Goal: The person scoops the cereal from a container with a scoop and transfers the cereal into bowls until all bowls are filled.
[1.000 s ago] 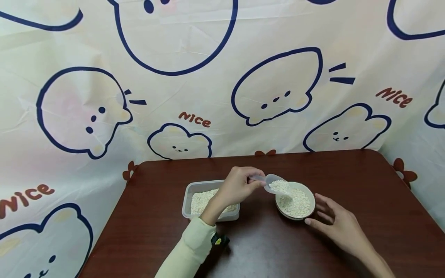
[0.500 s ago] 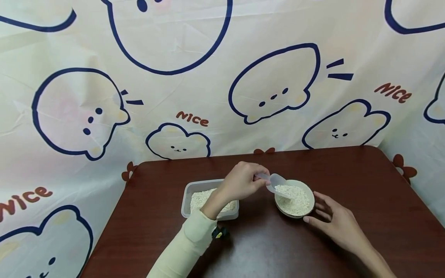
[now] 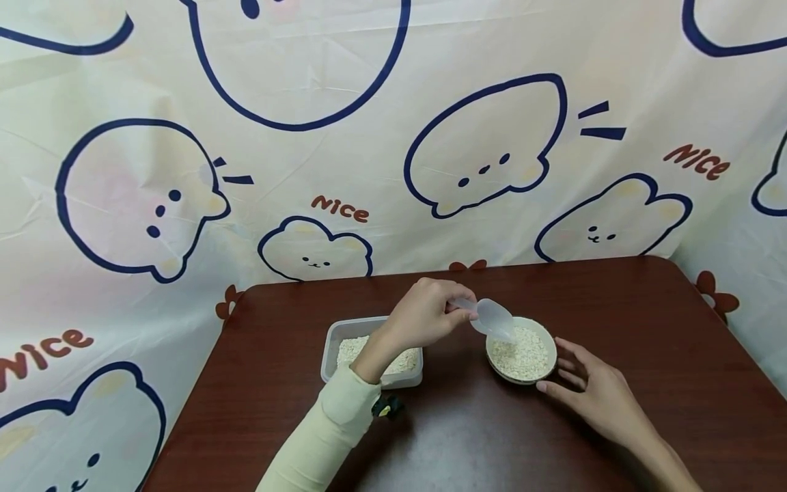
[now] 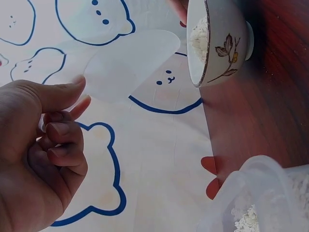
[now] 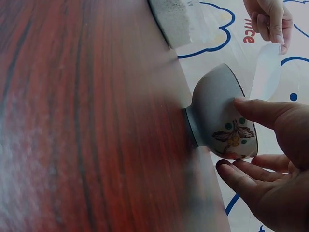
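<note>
Left hand: the left hand (image 3: 424, 313) is reaching across from the container side, its thumb and forefinger clamping on the scoop's handle while the other fingers are curling in toward the palm.
Scoop: the translucent scoop (image 3: 494, 320) is tilting down over the left part of the bowl, its lip overlapping the rim in the head view; whether it is touching the rim, or holding any flakes, I cannot tell.
Bowl: the white bowl (image 5: 212, 113) is standing upright on the table, just beside the right hand, showing a thin brown rim line and a leaf pattern on its outer wall.
Bowl contents: pale flakes (image 3: 521, 353) are filling much of the bowl.
Right hand: the right hand (image 3: 599, 396) is holding the bowl's right side, thumb and fingers standing apart with the bowl's wall between them.
Container: the clear plastic container (image 3: 402, 380) is sitting left of the bowl, well apart from it, partly hiding beneath the left forearm; a second heap of flakes (image 3: 352, 350) is lying inside.
Sleeve: a pale yellow-green sleeve (image 3: 341, 424) is covering the left forearm, a black wrist device (image 3: 387, 408) showing beside its cuff.
Table: the dark reddish-brown table (image 3: 467, 437) is carrying bowl and container.
Backdrop: a cartoon-printed sheet (image 3: 320, 164) is hanging behind.
</note>
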### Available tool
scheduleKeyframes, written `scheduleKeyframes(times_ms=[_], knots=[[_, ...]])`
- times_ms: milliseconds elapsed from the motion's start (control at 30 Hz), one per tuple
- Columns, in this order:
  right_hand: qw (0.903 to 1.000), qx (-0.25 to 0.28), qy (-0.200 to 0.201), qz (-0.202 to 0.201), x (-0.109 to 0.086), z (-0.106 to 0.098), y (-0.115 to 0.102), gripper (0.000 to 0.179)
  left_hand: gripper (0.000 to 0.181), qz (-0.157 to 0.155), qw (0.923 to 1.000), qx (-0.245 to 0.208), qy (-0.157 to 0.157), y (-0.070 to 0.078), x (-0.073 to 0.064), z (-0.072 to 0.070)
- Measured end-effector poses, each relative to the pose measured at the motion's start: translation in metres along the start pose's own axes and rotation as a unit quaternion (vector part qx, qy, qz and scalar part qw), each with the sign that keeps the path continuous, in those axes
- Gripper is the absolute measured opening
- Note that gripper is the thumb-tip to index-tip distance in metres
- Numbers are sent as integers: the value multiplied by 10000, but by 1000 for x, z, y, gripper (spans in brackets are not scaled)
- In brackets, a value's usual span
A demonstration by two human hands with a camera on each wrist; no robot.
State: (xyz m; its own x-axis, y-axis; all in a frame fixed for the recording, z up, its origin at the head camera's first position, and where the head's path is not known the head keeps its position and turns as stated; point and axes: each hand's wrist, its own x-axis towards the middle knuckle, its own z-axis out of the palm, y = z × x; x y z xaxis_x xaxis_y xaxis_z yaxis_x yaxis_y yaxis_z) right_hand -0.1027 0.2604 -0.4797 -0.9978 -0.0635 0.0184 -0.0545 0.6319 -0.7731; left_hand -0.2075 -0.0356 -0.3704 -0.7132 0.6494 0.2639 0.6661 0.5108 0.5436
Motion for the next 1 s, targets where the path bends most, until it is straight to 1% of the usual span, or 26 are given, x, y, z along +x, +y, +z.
scheduleKeyframes(times_ms=[167, 300, 367, 533, 600, 767, 900, 1000], knots=[[10000, 0, 17, 0, 0, 0, -1, 91, 12, -12, 9999, -104, 118, -2, -3, -2], [10000, -40, 75, -38, -2, 0, -2, 89, 12, -129, 9994, -225, 232, -5, -8, -3], [9998, -23, 137, -113, -3, 0, -2, 87, 11, -188, 9988, -325, 305, -7, -10, -4], [9982, -321, 432, -266, -3, -3, -4, 80, 11, -308, 9958, -687, 512, -12, -19, -7], [9966, -509, 578, -303, -3, -5, -6, 77, 11, -353, 9938, -838, 638, -15, -24, -8], [9945, -570, 780, -398, 0, -9, -17, 76, 10, -450, 9876, -1053, 1074, -26, -39, -11], [9936, -624, 827, -446, 3, -8, -28, 77, 8, -649, 9795, -1257, 1432, -34, -53, -16], [9920, -598, 940, -595, 6, -4, -37, 75, 8, -861, 9718, -1438, 1660, -39, -66, -23]])
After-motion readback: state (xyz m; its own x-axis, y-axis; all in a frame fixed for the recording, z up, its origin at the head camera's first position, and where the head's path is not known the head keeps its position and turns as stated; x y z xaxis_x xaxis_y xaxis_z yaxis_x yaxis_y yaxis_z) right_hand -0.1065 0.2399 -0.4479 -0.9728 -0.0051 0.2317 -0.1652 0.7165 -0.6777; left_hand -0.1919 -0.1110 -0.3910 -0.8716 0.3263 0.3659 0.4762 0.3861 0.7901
